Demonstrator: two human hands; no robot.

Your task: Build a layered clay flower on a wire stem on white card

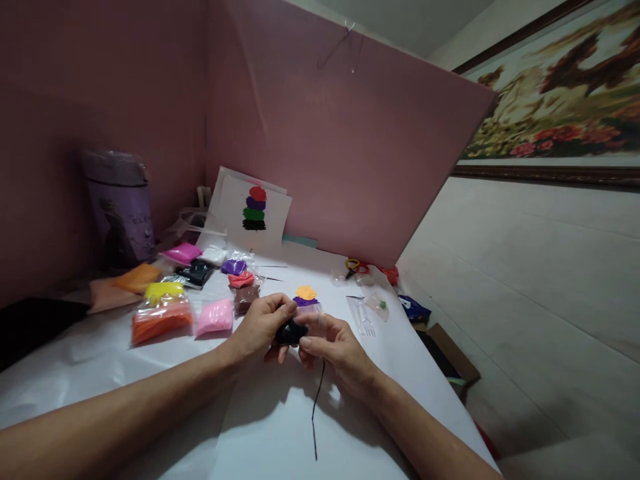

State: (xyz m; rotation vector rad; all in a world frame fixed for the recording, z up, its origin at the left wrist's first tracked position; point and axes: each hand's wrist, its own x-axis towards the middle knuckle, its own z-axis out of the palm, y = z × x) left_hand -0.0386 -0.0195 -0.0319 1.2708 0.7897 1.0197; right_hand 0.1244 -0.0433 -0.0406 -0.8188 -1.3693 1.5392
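Both hands meet near the middle of the white table, round a lump of black clay. My left hand grips its left side, thumb and fingers bent round it. On the right side my right hand holds it between thumb and fingers. A thin black strand hangs or lies below my right hand, reaching toward the near part of the white surface. Just beyond the fingers are a yellow clay piece and a purple one, partly hidden by the hands.
Bagged clay, including orange and pink, lies at the left near a purple container. A picture of stacked colours leans at the back. Scissors and a plastic fork lie to the right, before a tiled wall.
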